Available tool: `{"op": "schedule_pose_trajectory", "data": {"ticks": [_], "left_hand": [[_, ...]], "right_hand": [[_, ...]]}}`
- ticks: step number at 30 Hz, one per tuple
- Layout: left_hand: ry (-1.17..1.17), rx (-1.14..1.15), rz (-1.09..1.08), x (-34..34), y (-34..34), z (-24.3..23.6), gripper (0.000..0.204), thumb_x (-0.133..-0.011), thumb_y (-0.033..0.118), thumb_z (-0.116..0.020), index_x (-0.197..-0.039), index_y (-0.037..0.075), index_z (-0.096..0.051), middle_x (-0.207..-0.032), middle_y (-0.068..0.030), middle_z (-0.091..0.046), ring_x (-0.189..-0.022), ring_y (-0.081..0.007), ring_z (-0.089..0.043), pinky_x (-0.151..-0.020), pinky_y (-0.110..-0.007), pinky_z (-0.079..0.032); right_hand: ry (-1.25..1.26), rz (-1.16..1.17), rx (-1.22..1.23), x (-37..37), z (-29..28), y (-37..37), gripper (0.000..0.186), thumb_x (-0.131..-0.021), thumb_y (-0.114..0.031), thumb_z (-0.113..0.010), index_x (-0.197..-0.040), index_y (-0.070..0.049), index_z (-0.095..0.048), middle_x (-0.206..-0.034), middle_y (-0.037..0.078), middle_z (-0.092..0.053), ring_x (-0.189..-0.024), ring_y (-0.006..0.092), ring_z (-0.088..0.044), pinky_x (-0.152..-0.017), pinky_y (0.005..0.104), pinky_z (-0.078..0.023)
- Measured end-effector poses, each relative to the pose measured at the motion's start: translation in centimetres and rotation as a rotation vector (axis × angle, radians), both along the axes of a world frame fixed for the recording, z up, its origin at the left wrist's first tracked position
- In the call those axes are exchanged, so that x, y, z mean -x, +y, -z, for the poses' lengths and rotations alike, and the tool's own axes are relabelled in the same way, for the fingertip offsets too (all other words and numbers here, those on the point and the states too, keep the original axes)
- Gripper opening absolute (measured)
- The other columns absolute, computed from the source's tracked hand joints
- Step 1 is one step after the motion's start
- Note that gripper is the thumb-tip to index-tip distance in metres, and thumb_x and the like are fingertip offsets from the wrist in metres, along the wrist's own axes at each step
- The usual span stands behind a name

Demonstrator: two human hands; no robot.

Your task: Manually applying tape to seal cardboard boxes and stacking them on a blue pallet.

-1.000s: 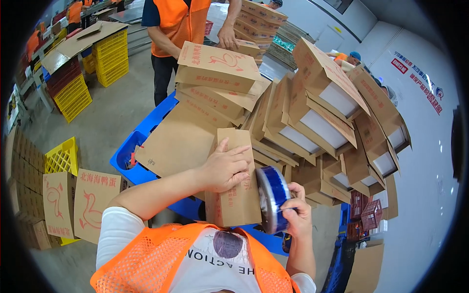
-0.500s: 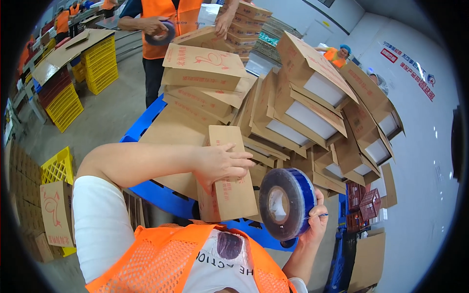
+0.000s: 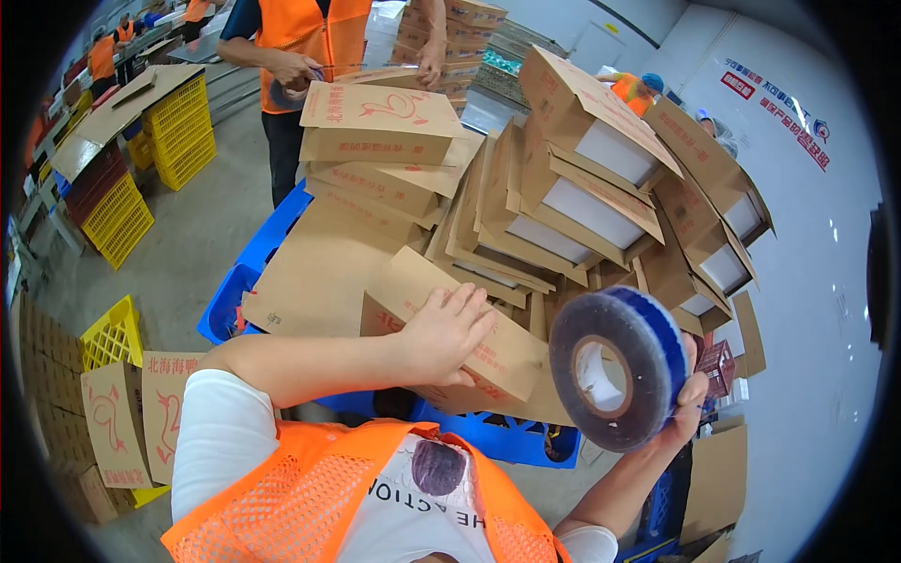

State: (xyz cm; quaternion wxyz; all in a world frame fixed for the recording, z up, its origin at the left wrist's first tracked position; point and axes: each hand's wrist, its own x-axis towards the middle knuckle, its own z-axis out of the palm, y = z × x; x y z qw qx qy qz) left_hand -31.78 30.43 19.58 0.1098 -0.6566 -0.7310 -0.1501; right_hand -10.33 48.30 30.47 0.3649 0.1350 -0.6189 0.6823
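My left hand point(image 3: 450, 338) lies on a closed brown cardboard carton point(image 3: 511, 352) with red print, palm down and fingers somewhat spread. The carton sits at a slant close to my body, over flat cardboard point(image 3: 328, 272) on a blue plastic pallet point(image 3: 230, 300). Out to the right, my right hand point(image 3: 690, 403) is closed around a large roll of packing tape point(image 3: 582, 403), dark with a blue outer edge and a white core. The roll stands on edge, its near side facing me, and hides most of my right fingers. It overlaps the carton's right end in view.
Stacked cartons point(image 3: 601, 216), several with white inner ends showing, rise beyond my carton. Across the pallet, a person in an orange vest point(image 3: 314, 38) has hands by another carton point(image 3: 380, 108). Yellow crates point(image 3: 183, 131) and more cartons point(image 3: 113, 422) stand at left.
The carton under my left hand has turned from lengthwise to a slant, its near end swinging right. My right hand has carried the tape roll right. The person across has lowered a tape roll toward a carton.
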Motion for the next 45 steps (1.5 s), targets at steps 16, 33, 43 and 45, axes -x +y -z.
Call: {"op": "schedule_pose_trajectory", "data": {"ticks": [16, 33, 43, 45], "left_hand": [[-0.22, -0.17, -0.071, 2.9, -5.8, 0.8, 0.075, -0.059, 0.037, -0.075, -0.118, 0.001, -0.047, -0.128, -0.0266, -0.037, -0.121, -0.0478, -0.029, -0.094, -0.046, -0.038], [-0.647, -0.156, -0.071, 4.2, -7.2, -15.7, 0.027, -0.073, 0.029, -0.066, -0.068, 0.003, -0.059, -0.064, -0.0089, -0.055, -0.062, -0.0259, -0.055, -0.057, -0.032, -0.042], [-1.392, -0.42, 0.035, 5.6, -6.6, -11.5, 0.025, -0.086, 0.019, -0.052, -0.065, 0.005, -0.056, -0.061, 0.0035, -0.051, -0.059, -0.0029, -0.044, -0.055, -0.02, -0.037], [-1.421, -0.478, 0.042, 5.5, -6.5, -10.8, 0.026, -0.086, 0.019, -0.051, -0.065, 0.004, -0.055, -0.062, 0.0028, -0.051, -0.061, -0.003, -0.044, -0.056, -0.02, -0.037]], "right_hand": [[-0.292, -0.43, -0.234, 10.2, -2.2, -0.9, 0.014, -0.065, -0.017, -0.071, -0.066, -0.006, -0.063, -0.113, 0.022, -0.045, -0.103, 0.0315, -0.047, -0.09, 0.0392, -0.035], [-0.986, -0.693, -0.244, 18.7, -6.4, -4.6, 0.011, -0.077, -0.012, -0.065, -0.086, -0.006, -0.064, -0.099, 0.003, -0.057, -0.102, 0.0145, -0.048, -0.09, 0.0291, -0.035], [-0.967, -0.575, -0.548, 17.6, -6.1, -5.4, 0.105, -0.057, -0.029, -0.082, -0.138, -0.003, -0.021, -0.127, 0.014, -0.04, -0.118, 0.0194, -0.036, -0.1, 0.0315, -0.027], [-1.056, -0.536, -0.466, 16.6, -5.6, -4.3, 0.115, -0.054, -0.035, -0.082, -0.139, -0.001, -0.013, -0.13, 0.017, -0.036, -0.121, 0.0221, -0.034, -0.102, 0.0334, -0.024]]}}
